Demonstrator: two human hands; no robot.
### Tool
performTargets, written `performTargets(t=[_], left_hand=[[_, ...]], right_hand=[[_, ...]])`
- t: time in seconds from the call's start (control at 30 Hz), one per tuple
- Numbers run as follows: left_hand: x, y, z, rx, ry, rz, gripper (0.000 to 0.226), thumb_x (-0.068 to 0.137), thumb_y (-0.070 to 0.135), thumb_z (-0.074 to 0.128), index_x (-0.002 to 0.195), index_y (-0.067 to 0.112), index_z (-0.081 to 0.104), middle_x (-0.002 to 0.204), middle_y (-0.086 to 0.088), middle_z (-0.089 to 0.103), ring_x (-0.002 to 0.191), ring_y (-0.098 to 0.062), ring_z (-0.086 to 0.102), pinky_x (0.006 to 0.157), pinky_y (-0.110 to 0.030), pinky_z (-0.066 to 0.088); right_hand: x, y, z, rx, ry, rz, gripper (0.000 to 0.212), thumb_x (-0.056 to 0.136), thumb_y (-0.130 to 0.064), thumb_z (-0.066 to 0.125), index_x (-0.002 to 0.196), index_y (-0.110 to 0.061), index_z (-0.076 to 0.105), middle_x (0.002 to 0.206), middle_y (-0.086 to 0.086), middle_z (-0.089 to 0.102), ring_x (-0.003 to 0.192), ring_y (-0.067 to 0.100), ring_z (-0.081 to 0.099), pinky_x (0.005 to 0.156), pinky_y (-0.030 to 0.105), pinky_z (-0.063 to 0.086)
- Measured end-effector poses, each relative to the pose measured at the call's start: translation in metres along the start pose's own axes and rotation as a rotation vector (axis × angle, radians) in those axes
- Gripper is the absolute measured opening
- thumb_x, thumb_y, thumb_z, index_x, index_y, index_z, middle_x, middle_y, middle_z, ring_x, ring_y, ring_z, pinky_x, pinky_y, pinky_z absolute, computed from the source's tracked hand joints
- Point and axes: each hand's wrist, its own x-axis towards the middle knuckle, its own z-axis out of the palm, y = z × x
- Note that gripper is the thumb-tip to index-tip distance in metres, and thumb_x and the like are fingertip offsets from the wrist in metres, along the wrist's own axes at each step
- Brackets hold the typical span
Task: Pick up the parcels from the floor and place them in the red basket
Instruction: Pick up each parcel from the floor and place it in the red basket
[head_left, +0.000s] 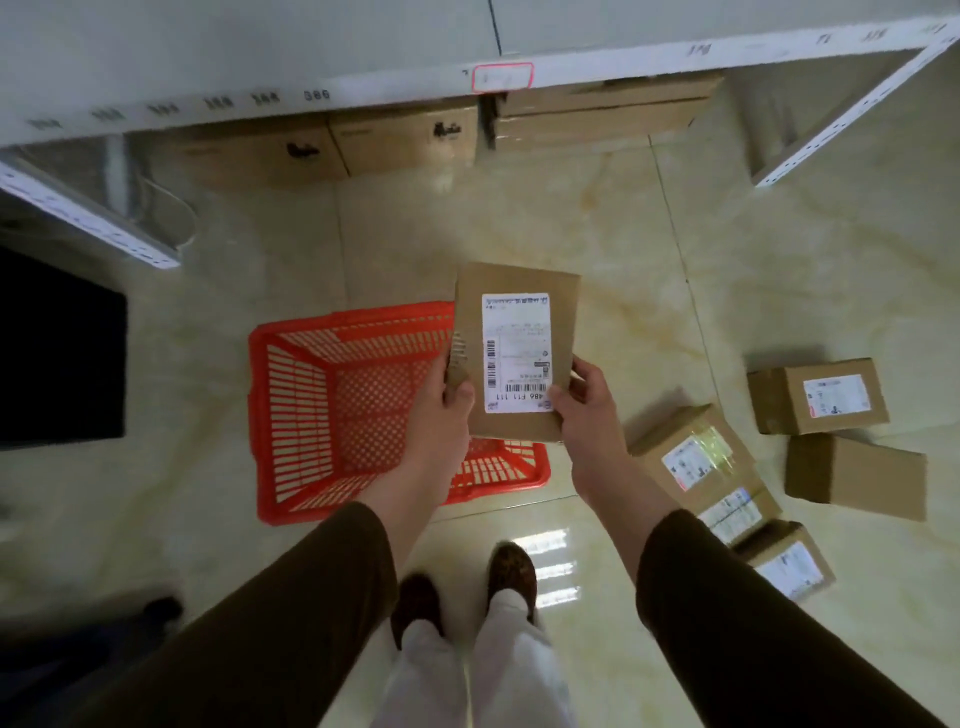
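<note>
I hold a flat brown cardboard parcel (514, 280) with a white shipping label facing me, above the right edge of the red basket (296, 395). My left hand (441, 410) grips its lower left edge and my right hand (587, 405) its lower right corner. The red plastic basket stands on the floor with nothing visible inside it. Several more brown parcels lie on the floor to my right: one labelled box (691, 457), another (821, 395) further right, a plain one (857, 478), and one (789, 566) near my right sleeve.
A white shelf (260, 98) with number labels spans the top, with large cardboard boxes (332, 145) beneath it. A white shelf post (841, 119) slants at right. A dark mat (57, 348) lies left. My feet (467, 587) stand on glossy beige tiles.
</note>
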Motion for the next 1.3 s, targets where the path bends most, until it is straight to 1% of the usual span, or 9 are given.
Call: performTargets(t=[0.27, 0.37, 0.6, 0.73, 0.87, 0.97, 1.1, 1.17, 1.3], left_hand=[[0.003, -0.026, -0.092, -0.072, 0.037, -0.113, 0.052, 0.104, 0.019, 0.05, 0.135, 0.061, 0.048, 0.115, 0.03, 0.061, 0.109, -0.01, 0.063, 0.087, -0.039, 0.057], [0.006, -0.029, -0.129, -0.003, 0.001, -0.132, 0.057, 0.103, 0.02, 0.052, 0.102, 0.076, 0.055, 0.121, 0.025, 0.063, 0.11, -0.014, 0.065, 0.087, -0.041, 0.057], [0.022, -0.039, -0.201, 0.059, -0.016, -0.076, 0.041, 0.102, 0.019, 0.056, 0.102, 0.06, 0.058, 0.119, 0.014, 0.067, 0.108, -0.018, 0.067, 0.08, -0.037, 0.058], [0.036, -0.042, -0.232, 0.113, 0.076, 0.013, 0.024, 0.094, 0.029, 0.068, 0.105, 0.048, 0.059, 0.124, 0.003, 0.066, 0.102, -0.019, 0.071, 0.081, -0.04, 0.061], [0.052, -0.044, -0.245, 0.031, 0.052, 0.006, 0.061, 0.092, 0.025, 0.072, 0.137, 0.045, 0.037, 0.133, 0.007, 0.062, 0.11, -0.02, 0.069, 0.089, -0.046, 0.059], [0.068, -0.046, -0.244, -0.038, 0.06, -0.007, 0.063, 0.089, 0.022, 0.076, 0.132, 0.041, 0.034, 0.129, 0.009, 0.066, 0.107, -0.016, 0.071, 0.089, -0.045, 0.061], [0.089, -0.052, -0.239, 0.029, -0.051, 0.014, 0.057, 0.088, 0.019, 0.076, 0.129, 0.045, 0.045, 0.12, 0.018, 0.066, 0.108, -0.016, 0.071, 0.078, -0.033, 0.063], [0.099, -0.056, -0.24, 0.079, -0.125, 0.026, 0.063, 0.091, 0.018, 0.073, 0.14, 0.045, 0.045, 0.125, 0.015, 0.065, 0.113, -0.018, 0.069, 0.084, -0.039, 0.062], [0.119, -0.069, -0.241, 0.2, -0.183, 0.095, 0.067, 0.092, 0.016, 0.069, 0.146, 0.047, 0.043, 0.134, 0.004, 0.063, 0.119, -0.019, 0.065, 0.096, -0.043, 0.057]], right_hand=[[-0.018, -0.004, 0.057, -0.305, -0.217, -0.074, 0.111, 0.091, -0.011, 0.072, 0.157, -0.047, -0.01, 0.156, 0.004, 0.041, 0.126, 0.031, 0.059, 0.088, 0.058, 0.059], [-0.023, -0.006, 0.076, -0.398, -0.312, -0.091, 0.128, 0.087, -0.011, 0.077, 0.15, -0.055, -0.025, 0.152, 0.01, 0.051, 0.103, 0.031, 0.073, 0.076, 0.052, 0.064], [-0.037, 0.022, 0.129, -0.299, -0.303, -0.055, 0.081, 0.087, -0.003, 0.075, 0.14, -0.04, 0.025, 0.136, 0.0, 0.058, 0.083, 0.029, 0.079, 0.062, 0.042, 0.065], [-0.045, 0.051, 0.153, -0.095, -0.185, -0.011, 0.061, 0.091, -0.005, 0.071, 0.13, -0.029, 0.031, 0.118, 0.003, 0.064, 0.083, 0.027, 0.08, 0.066, 0.038, 0.064], [-0.045, 0.078, 0.161, 0.045, -0.09, 0.113, 0.055, 0.09, -0.017, 0.075, 0.132, -0.014, 0.039, 0.122, 0.014, 0.067, 0.095, 0.027, 0.078, 0.079, 0.041, 0.065], [-0.038, 0.091, 0.162, -0.046, -0.07, 0.164, 0.054, 0.086, -0.032, 0.079, 0.127, -0.018, 0.048, 0.123, 0.011, 0.069, 0.103, 0.03, 0.074, 0.09, 0.049, 0.061], [-0.021, 0.101, 0.161, -0.063, -0.164, 0.186, 0.068, 0.088, -0.042, 0.074, 0.145, -0.024, 0.041, 0.13, 0.005, 0.067, 0.118, 0.034, 0.066, 0.096, 0.054, 0.056], [-0.013, 0.101, 0.163, -0.074, -0.211, 0.152, 0.07, 0.093, -0.046, 0.066, 0.153, -0.032, 0.032, 0.13, 0.0, 0.067, 0.121, 0.028, 0.064, 0.087, 0.045, 0.059], [0.003, 0.11, 0.169, -0.173, -0.226, 0.044, 0.091, 0.097, -0.04, 0.063, 0.157, -0.046, -0.006, 0.137, 0.002, 0.061, 0.115, 0.029, 0.067, 0.08, 0.061, 0.061]])
